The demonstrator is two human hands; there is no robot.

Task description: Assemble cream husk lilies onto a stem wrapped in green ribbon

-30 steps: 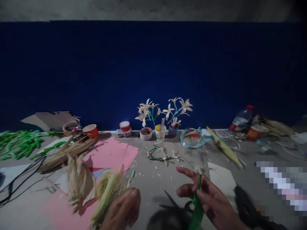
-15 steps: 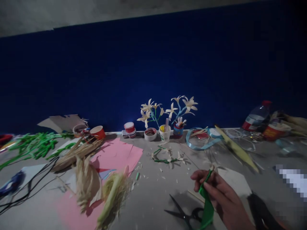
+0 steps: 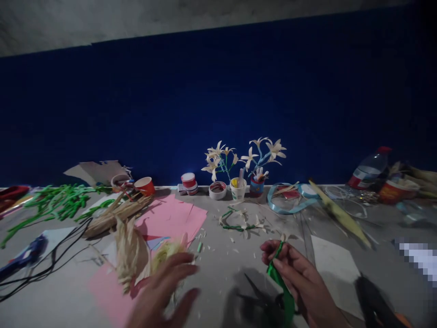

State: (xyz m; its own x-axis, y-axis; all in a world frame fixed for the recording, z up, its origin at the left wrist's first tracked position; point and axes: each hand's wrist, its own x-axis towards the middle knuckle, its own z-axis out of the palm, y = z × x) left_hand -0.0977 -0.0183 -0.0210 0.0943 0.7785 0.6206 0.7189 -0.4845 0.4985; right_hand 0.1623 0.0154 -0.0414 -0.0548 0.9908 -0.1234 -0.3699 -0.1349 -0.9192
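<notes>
My right hand (image 3: 303, 278) pinches a green ribbon (image 3: 287, 298), whose twisted upper part carries a small pale tip between thumb and fingers. The ribbon's wide end hangs down past the palm. Just below and left of it lie black scissors (image 3: 254, 291), blades spread, partly in shadow and partly hidden by the ribbon. My left hand (image 3: 164, 289) is over the table with fingers apart, holding nothing. It covers part of a bundle of pale husk fibres (image 3: 167, 250). Beyond my right hand, a green-wrapped ring with pale petals (image 3: 241, 226) lies on the grey table (image 3: 218, 264).
Husk flowers (image 3: 215, 157) stand in cups (image 3: 238, 190) along the blue wall. Pink paper (image 3: 170, 214), dry husks (image 3: 128, 255) and green stems (image 3: 61, 200) cover the left side. Blue ribbon (image 3: 290, 209), a bottle (image 3: 368, 171) and a white sheet (image 3: 334, 264) are on the right.
My left hand has come into view from below, over the husk fibres. My right hand, still holding the green ribbon, has shifted slightly left. The whole view has turned a little left.
</notes>
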